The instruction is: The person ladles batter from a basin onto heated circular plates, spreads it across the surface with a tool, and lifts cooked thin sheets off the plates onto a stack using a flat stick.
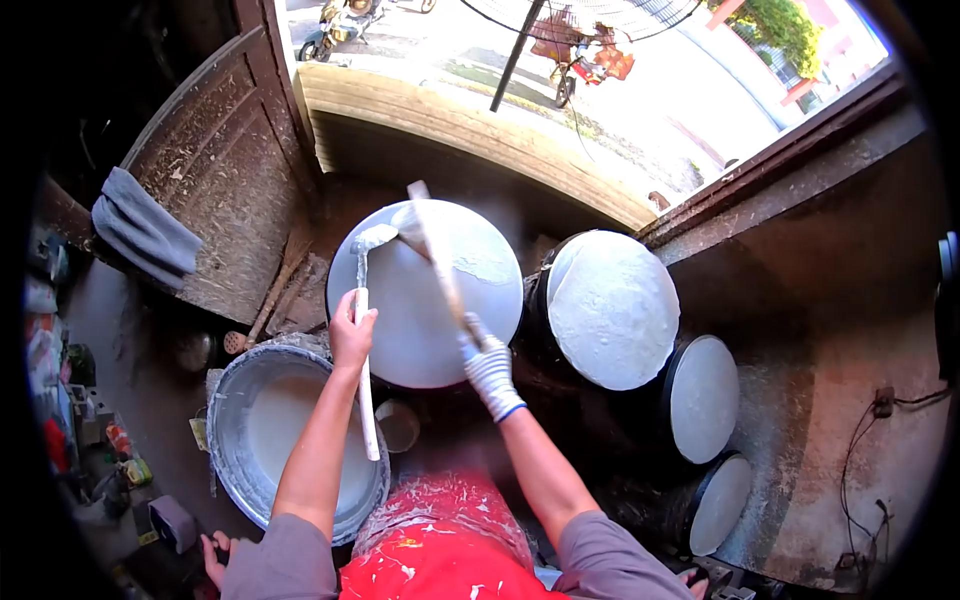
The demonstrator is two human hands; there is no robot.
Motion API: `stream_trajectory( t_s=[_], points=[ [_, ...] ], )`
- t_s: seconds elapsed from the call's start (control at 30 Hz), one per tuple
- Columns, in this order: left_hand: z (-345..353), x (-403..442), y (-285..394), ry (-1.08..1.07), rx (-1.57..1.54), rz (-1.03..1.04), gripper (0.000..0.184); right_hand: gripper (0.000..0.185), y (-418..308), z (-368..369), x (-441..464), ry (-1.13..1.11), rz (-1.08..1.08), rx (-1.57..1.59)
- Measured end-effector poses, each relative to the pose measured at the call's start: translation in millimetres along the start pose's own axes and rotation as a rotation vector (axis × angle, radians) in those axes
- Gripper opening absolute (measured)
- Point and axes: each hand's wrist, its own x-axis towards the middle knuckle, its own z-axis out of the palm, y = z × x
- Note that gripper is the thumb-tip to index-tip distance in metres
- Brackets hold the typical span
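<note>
My left hand (352,332) is closed around the pale handle of a ladle (364,385). White batter coats the ladle's bowl, which rests on or just over the left part of a round white surface (420,330). In a striped glove, my right hand (490,372) grips a long flat stick (437,255), blurred by motion. The stick slants across the same round surface, where a wet-looking white layer shows. Below my left forearm stands a large bucket (232,400) with white liquid inside.
To the right, a thin white sheet (615,310) covers a second round top. Two smaller round lids (703,400) stand farther right. A grey cloth (145,228) hangs over the wooden door (225,185) at left. Parked motorbikes are outside the opening. Cables (850,460) hang at right.
</note>
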Motion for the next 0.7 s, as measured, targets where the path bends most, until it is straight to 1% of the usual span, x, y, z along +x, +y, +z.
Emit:
stream_trajectory(
  t_s=[0.03,0.07,0.13,0.17,0.2,0.27,0.33,0.37,0.4,0.47,0.53,0.57,0.6,0.67,0.7],
  points=[
    [-2,-4,2,0.008,0.004,-0.004,0.042,0.041,1,-24,7,0.013,0.161,-0.088],
    [-2,-8,5,0.019,-0.049,-0.03,0.042,0.041,35,-36,21,0.091,0.231,0.098],
    [-4,-11,8,0.034,-0.093,-0.05,0.042,0.037,41,-43,28,0.077,0.21,0.094],
    [-3,-13,8,0.045,-0.117,-0.064,0.041,0.035,29,-37,33,0.03,0.104,0.003],
    [-2,-15,8,0.054,-0.139,-0.081,0.04,0.033,16,-35,33,-0.092,0.216,-0.121],
    [1,-18,10,0.066,-0.165,-0.092,0.04,0.033,14,-12,35,-0.157,0.123,-0.118],
    [0,-24,12,0.085,-0.19,-0.107,0.04,0.035,1,-1,31,-0.268,0.176,-0.107],
    [-1,-28,14,0.089,-0.207,-0.122,0.041,0.035,-11,-3,27,-0.304,0.124,-0.183],
    [-2,-32,16,0.088,-0.222,-0.135,0.041,0.036,-5,-6,24,-0.309,0.039,-0.19],
    [-5,-36,17,0.119,-0.244,-0.167,0.042,0.037,6,-33,34,-0.203,-0.054,-0.156],
    [-8,-43,16,0.159,-0.272,-0.206,0.043,0.036,39,-57,72,-0.146,0.262,-0.054],
    [-10,-46,16,0.145,-0.32,-0.219,0.043,0.034,41,-60,84,-0.118,0.106,-0.021],
    [-12,-46,16,0.131,-0.366,-0.231,0.044,0.033,43,-63,92,-0.182,0.092,-0.143],
    [-14,-53,14,0.15,-0.365,-0.24,0.041,0.033,24,-55,89,-0.391,0.018,-0.174],
    [-16,-56,18,0.146,-0.401,-0.26,0.039,0.032,28,-46,83,-0.468,0.038,-0.103]
  ],
)
